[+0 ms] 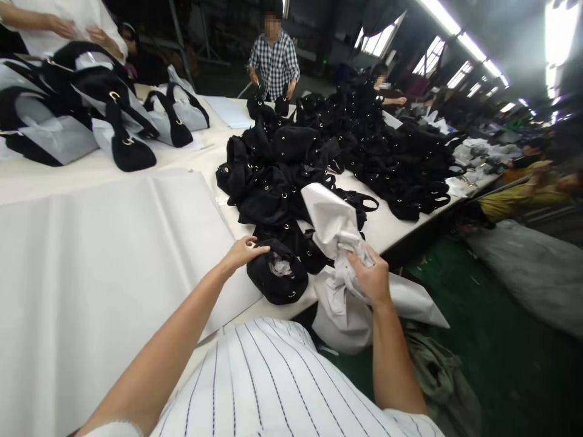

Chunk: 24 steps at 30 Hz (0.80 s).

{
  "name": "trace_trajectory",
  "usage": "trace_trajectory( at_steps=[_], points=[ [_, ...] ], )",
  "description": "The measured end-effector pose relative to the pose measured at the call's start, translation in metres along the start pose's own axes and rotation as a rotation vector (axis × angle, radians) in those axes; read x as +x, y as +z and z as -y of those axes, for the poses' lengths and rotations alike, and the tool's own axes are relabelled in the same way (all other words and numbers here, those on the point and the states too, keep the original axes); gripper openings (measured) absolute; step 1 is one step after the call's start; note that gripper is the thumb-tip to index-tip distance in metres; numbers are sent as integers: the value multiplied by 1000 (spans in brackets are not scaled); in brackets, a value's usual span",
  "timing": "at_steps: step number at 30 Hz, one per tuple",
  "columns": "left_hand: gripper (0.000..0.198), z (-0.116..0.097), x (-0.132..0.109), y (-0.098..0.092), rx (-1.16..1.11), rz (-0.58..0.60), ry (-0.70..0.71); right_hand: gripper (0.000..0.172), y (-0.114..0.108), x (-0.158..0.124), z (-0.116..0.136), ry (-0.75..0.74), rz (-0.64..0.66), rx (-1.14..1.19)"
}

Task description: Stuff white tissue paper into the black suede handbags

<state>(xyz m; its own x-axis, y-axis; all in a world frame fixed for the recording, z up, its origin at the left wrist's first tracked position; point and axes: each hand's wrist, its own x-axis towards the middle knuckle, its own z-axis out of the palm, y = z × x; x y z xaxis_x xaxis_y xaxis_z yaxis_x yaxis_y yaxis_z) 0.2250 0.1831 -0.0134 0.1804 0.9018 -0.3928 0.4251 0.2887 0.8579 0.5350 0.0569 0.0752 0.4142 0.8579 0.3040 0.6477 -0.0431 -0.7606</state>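
Observation:
A small black bag [277,285] lies at the table's front edge, its opening turned up toward me. Crumpled paper shows inside that opening. My left hand [242,251] is closed on the bag's left rim, thumb and fingers pinching the fabric. To the right of the bag, my right hand [372,276] grips a bunched sheet of white paper [334,221] by its middle. The sheet's loose ends stick out above, below and to the right of the fist, partly past the table edge.
A stack of large white paper sheets [104,243] covers the table on my left. Black bags [296,145] are heaped ahead, and grey-and-black bags [59,133] stand far left. Several people work around the table [387,227]. Sacks [528,267] lie on the green floor at right.

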Motion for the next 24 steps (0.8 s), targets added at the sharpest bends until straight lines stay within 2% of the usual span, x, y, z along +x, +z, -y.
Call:
trace_trajectory(
  at_steps=[3,6,9,11,14,17,19,21,24],
  points=[
    [82,-5,-11,8,-27,172,-45,52,31,-7,0,-15,130,-49],
    [80,6,-31,6,99,176,-34,46,46,-12,-4,-59,137,-113],
    [71,32,-55,5,261,90,-66,37,49,-17,-4,-85,126,-132],
    [64,49,-71,8,319,-28,-76,35,51,-21,2,-38,153,-113],
    [71,62,-92,17,254,-205,-71,34,59,-27,17,2,214,-59],
    [77,61,-111,27,44,-269,-63,31,70,-30,28,-17,232,-18],
    [63,56,-123,34,-55,-267,-71,28,78,-30,28,-12,221,-6],
    [50,47,-133,42,-62,-257,-55,25,85,-30,22,18,193,10],
    [46,28,-144,54,12,-219,63,31,96,-31,7,83,123,59]
  ],
)
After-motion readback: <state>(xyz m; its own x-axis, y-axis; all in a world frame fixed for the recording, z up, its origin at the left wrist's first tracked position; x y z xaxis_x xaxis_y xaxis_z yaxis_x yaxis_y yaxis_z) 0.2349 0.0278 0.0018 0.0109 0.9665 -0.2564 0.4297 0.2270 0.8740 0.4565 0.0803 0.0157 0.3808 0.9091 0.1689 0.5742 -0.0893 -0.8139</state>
